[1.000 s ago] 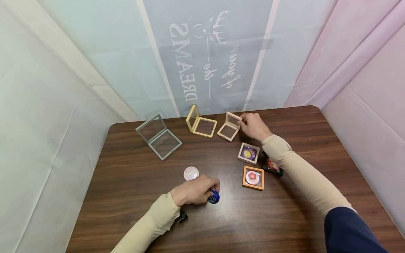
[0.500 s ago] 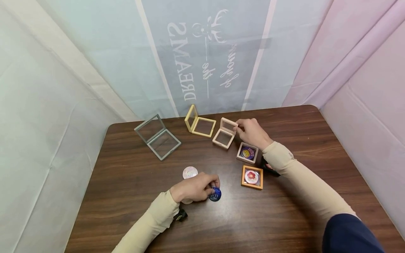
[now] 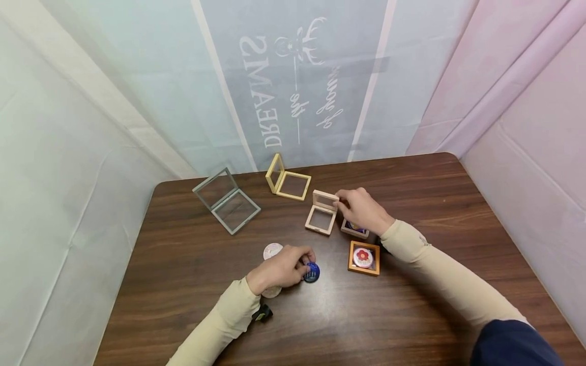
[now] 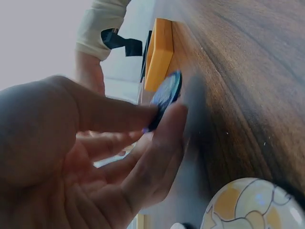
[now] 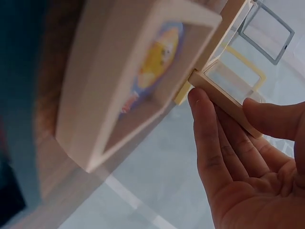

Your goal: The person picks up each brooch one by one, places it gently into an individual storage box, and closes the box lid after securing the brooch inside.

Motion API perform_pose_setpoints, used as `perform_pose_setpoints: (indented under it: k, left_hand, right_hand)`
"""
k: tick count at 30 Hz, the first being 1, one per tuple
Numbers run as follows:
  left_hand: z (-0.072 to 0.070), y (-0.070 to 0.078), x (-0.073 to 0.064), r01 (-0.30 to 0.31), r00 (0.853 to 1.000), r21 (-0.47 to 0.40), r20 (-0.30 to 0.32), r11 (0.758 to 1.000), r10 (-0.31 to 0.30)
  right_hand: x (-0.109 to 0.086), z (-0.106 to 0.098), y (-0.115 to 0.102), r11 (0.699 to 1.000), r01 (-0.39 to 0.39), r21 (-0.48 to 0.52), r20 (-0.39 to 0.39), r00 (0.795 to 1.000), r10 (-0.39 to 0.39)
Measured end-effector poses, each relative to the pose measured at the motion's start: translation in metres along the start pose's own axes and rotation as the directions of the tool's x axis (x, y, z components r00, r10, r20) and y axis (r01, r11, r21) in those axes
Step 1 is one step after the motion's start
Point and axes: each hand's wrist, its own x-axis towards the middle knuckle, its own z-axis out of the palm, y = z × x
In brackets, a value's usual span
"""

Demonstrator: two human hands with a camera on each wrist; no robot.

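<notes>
My left hand [image 3: 283,267] pinches a round blue badge [image 3: 312,272] between thumb and fingers, tilted close over the table in the left wrist view. With thumb and fingers my right hand [image 3: 363,208] grips the raised lid of a small beige display frame [image 3: 321,219], which stands open on its hinge. Right beside that hand, partly hidden under it, lies a second beige frame [image 5: 119,95] with a yellow-and-purple badge inside. A pale badge [image 3: 272,249] sits behind my left hand, and a white-and-orange patterned badge [image 4: 255,207] shows under its wrist.
An orange frame [image 3: 363,258] with a red flower badge lies right of the blue badge. Farther back stand an opened yellow frame [image 3: 293,185] and a larger opened grey-green frame [image 3: 235,211]. A fabric backdrop [image 3: 293,91] rises behind the table [image 3: 192,284].
My right hand has drawn the open beige frame toward me and slightly left, beside the filled beige one. The blue badge in my left hand has risen slightly in the head view.
</notes>
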Motion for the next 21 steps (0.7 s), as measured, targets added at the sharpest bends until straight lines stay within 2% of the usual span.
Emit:
perform_pose_setpoints:
  k: [7,14,21]
  left_hand:
    - [-0.002,0.0,0.005,0.064,0.986,-0.077,-0.148,0.995,-0.075]
    - [-0.003,0.001,0.013,0.063,0.975,-0.165,-0.201,0.984,-0.097]
    - [-0.007,0.004,0.027,0.049,0.959,-0.146,-0.269,0.988,-0.087]
  right_hand:
    - [-0.007,0.006,0.001,1.0,0.007,-0.028,0.021,1.0,-0.006]
    - [-0.013,0.008,-0.004,1.0,-0.009,-0.023,0.034,0.999,0.009]
    - [-0.019,0.008,-0.008,1.0,-0.008,0.012,0.05,0.999,0.007]
